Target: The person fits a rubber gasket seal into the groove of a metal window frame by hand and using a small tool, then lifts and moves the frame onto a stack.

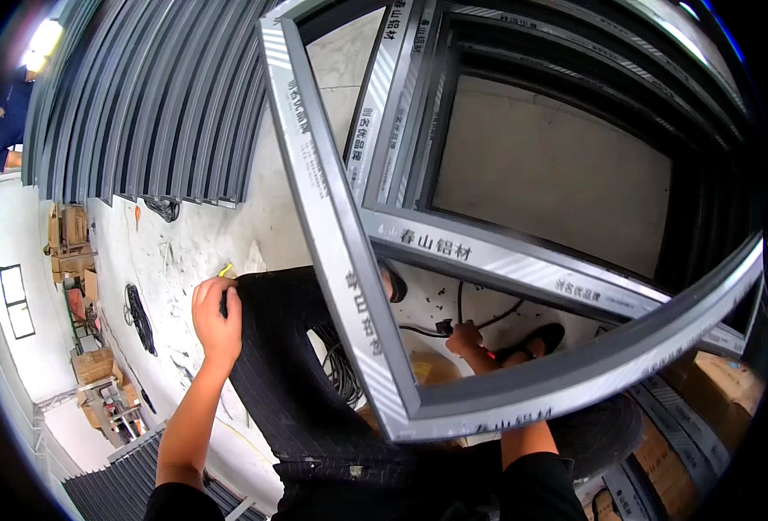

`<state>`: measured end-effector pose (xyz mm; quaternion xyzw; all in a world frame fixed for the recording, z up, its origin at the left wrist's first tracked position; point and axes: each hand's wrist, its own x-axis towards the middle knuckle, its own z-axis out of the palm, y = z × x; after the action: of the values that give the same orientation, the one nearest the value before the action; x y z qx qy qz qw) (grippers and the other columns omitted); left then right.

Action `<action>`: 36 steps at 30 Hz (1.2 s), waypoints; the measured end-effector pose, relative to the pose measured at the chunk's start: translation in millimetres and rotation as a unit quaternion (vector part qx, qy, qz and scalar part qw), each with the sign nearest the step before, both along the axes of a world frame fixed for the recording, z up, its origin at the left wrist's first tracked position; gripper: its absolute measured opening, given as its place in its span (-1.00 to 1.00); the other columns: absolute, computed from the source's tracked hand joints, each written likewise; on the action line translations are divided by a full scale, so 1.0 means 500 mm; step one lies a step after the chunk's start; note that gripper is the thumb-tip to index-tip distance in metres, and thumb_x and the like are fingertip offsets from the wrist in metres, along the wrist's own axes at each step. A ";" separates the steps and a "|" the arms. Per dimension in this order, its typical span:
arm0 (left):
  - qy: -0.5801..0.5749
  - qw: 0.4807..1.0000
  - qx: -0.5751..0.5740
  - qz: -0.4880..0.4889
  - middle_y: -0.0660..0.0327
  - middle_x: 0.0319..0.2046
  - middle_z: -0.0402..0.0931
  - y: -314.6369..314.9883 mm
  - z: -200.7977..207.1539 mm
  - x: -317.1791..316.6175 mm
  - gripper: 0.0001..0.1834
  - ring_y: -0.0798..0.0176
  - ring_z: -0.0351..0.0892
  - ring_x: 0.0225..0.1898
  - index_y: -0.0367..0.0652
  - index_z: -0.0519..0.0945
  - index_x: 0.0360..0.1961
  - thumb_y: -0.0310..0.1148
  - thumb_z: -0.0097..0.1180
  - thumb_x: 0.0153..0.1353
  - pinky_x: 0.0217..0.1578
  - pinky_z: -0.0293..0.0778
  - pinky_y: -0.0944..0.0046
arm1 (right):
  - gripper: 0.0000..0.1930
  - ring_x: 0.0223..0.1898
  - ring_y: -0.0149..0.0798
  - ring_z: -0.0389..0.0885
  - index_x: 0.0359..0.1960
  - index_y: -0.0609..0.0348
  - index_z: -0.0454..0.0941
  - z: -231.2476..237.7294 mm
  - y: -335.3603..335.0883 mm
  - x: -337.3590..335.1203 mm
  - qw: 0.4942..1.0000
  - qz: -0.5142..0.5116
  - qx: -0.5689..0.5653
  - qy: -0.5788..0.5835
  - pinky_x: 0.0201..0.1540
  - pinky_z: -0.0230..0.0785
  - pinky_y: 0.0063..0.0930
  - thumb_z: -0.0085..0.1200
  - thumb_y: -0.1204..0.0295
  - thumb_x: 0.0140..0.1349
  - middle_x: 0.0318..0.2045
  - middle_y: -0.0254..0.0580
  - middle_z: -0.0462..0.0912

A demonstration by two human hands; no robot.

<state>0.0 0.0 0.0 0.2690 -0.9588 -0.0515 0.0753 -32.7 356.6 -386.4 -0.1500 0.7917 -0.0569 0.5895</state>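
Over pale floor, left hand curled at the knee, likely for balance; its and right hand's grips were unclear.

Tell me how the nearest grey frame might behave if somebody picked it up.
The nearest grey frame would probably stay stiff, since its long bars join at firm-looking corners. It may be light for its size, as its middle is open. Its smooth, pale-faced surface could feel slippery.
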 end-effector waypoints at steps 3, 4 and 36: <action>0.048 0.998 -0.004 -0.029 0.09 -0.30 0.55 0.010 -0.013 -0.031 -0.92 0.00 0.48 -0.19 -0.25 0.55 -0.38 -0.46 0.08 0.11 -0.10 0.37 0.14 | -0.56 -0.22 0.01 0.62 -0.19 0.33 0.57 0.073 0.016 -0.065 0.994 -0.020 -0.048 -0.095 -0.20 0.46 -0.20 0.19 0.23 -0.05 -0.22 0.23 0.60; 0.048 0.998 -0.008 -0.027 0.10 -0.31 0.55 0.009 -0.002 -0.011 -0.91 0.01 0.48 -0.20 -0.25 0.56 -0.39 -0.46 0.09 0.11 -0.11 0.37 0.13 | -0.56 -0.24 -0.04 0.61 -0.22 0.31 0.58 0.123 0.021 -0.057 0.989 -0.025 -0.067 -0.130 -0.21 0.45 -0.23 0.20 0.20 -0.05 -0.24 0.17 0.61; 0.033 0.584 0.808 -0.069 0.35 -0.47 0.50 0.378 0.147 0.264 -0.80 0.52 0.37 -0.49 -0.23 0.60 -0.14 -0.34 0.07 0.33 -0.38 0.35 0.50 | -0.55 -0.12 -0.11 0.58 0.23 0.16 0.26 0.909 0.135 0.217 0.621 -0.646 -0.354 -0.268 0.00 0.38 -0.12 -0.07 0.30 0.33 -0.14 0.01 0.59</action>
<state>132.2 189.2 73.3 0.1498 -0.5343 -0.8190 -0.1456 75.7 424.2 68.0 0.2247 0.4099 -0.7369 0.4884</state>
